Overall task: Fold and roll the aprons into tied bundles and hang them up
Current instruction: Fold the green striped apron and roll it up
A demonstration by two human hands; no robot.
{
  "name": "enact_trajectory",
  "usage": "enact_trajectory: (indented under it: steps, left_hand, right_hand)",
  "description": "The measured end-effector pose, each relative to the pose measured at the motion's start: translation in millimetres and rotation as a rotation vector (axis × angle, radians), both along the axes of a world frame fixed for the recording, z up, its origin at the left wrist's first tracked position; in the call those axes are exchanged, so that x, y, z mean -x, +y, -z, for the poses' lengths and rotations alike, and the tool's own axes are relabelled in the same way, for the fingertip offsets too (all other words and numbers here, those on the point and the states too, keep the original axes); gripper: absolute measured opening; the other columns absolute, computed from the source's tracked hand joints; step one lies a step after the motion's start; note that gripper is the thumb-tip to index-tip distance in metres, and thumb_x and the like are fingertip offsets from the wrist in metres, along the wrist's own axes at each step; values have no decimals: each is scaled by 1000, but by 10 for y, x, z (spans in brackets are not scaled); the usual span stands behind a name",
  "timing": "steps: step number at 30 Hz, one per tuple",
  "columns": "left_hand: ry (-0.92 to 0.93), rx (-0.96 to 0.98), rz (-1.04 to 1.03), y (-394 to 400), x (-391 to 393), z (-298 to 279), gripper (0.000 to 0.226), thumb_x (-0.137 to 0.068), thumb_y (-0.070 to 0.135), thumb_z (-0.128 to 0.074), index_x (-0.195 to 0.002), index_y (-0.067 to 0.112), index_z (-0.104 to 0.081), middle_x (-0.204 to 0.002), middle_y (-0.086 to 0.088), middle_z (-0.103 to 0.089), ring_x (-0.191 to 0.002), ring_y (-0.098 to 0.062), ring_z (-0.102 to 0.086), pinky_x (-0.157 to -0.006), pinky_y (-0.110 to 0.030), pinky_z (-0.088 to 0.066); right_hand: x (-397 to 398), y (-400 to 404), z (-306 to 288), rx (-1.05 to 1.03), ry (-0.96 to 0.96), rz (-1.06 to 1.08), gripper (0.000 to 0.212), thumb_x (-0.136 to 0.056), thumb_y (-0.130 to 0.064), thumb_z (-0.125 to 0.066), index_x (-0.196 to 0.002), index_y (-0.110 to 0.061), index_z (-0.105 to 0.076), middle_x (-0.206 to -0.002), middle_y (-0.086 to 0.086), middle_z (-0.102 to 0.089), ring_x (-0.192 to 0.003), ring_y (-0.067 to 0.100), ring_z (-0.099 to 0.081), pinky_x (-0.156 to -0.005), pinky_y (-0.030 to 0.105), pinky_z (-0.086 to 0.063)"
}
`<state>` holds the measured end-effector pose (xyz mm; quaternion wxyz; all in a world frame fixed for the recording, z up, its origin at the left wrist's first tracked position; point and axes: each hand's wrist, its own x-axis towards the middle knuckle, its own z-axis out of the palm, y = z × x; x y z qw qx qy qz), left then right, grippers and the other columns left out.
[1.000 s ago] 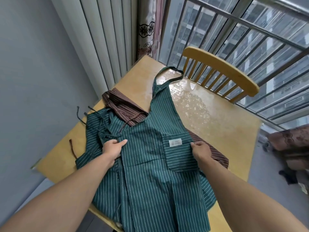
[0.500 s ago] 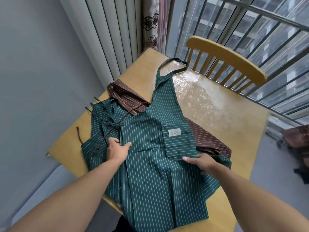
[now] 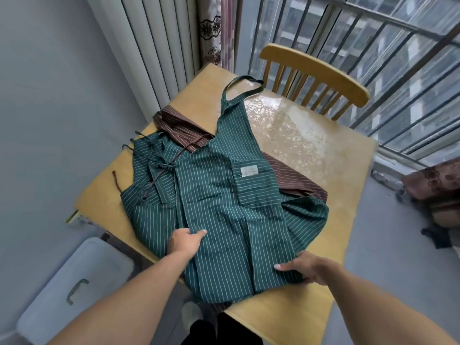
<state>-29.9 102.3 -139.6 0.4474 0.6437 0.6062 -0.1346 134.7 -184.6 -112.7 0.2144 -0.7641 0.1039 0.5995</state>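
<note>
Both forearms are bare to the frame's edge, with no sleeves, watch or rings showing. The left hand [image 3: 183,241] and right hand [image 3: 305,268] are ungloved, nails short. Below, dark trousers and a pale shoe.

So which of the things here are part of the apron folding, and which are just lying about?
Part of the job:
green striped apron, spread on the table
brown striped apron, underneath it
left hand and right hand, both on the green apron

Just lying about:
wooden chair
grey lidded bin on the floor
curtain
</note>
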Motion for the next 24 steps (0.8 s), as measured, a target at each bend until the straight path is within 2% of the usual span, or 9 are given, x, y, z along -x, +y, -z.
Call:
enact_trajectory:
  steps: [2,4,6,7,9,11,15,19,24]
  left_hand:
    - [-34,52,19,-56,84,-44,57,-98,42,-66,-142,9,-54,-74,5,-51,-59,-12,-48,-57,-28,-37]
    - [-104,98,-44,-43,150,-118,63,-106,32,-52,-160,8,-27,-111,-5,-64,-81,-21,-62,-71,-34,-51]
    - [-132,105,-111,34,236,-111,62,-106,32,-49,-160,10,-27,-143,-20,-57,-122,-41,-60,-102,-49,-48]
    - [-135,96,-122,57,275,-93,61,-105,35,-52,-157,10,-33,-141,-23,-58,-126,-43,-58,-106,-51,-46]
    - [-169,23,-120,56,342,-118,38,-102,38,-59,-126,9,-61,-103,-18,-69,-94,-36,-66,-85,-43,-51]
    - [-176,-102,-106,5,399,-115,30,-97,37,-68,-87,14,-53,-74,-5,-52,-65,-22,-49,-63,-32,-38]
    - [-203,-44,-71,-166,522,-113,52,-84,37,-82,-116,17,-47,-115,-5,-57,-96,-25,-56,-78,-36,-45]
    - [-229,89,-82,-216,635,-85,82,-81,49,-83,-142,11,-42,-140,-10,-51,-119,-31,-54,-99,-46,-49]
    - [-168,338,100,-237,712,-131,119,-78,47,-86,-162,7,-12,-166,-13,-26,-149,-36,-32,-119,-51,-34]
  right_hand:
    - [171,-111,-12,-18,-56,103,54,-76,-29,-90,-113,-3,-61,-121,10,-65,-104,28,-67,-75,38,-63]
    - [279,-208,22,-31,-121,162,47,-79,-28,-88,-110,0,-65,-104,13,-74,-87,27,-76,-83,44,-63]
    - [371,-244,1,-29,-171,162,48,-82,-32,-86,-111,1,-66,-98,13,-77,-81,24,-78,-86,47,-62]
    - [410,-259,14,-29,-197,164,48,-83,-34,-85,-111,1,-66,-97,12,-78,-80,23,-78,-86,47,-62]
    - [484,-253,24,-32,-258,176,43,-84,-35,-83,-108,-2,-67,-97,12,-77,-79,23,-78,-83,45,-63]
    - [561,-219,-12,-49,-303,202,35,-86,-32,-82,-105,-7,-66,-97,10,-77,-81,25,-77,-80,42,-63]
    - [686,-206,-45,-89,-323,251,22,-90,-23,-79,-98,-14,-61,-94,6,-75,-78,23,-76,-70,36,-62]
    - [728,-236,-42,-133,-348,249,30,-89,-27,-80,-108,-11,-64,-96,10,-76,-76,22,-74,-77,40,-63]
    - [694,-314,-121,-191,-267,348,25,-95,-24,-73,-111,-7,-66,-102,14,-77,-98,32,-74,-93,47,-59]
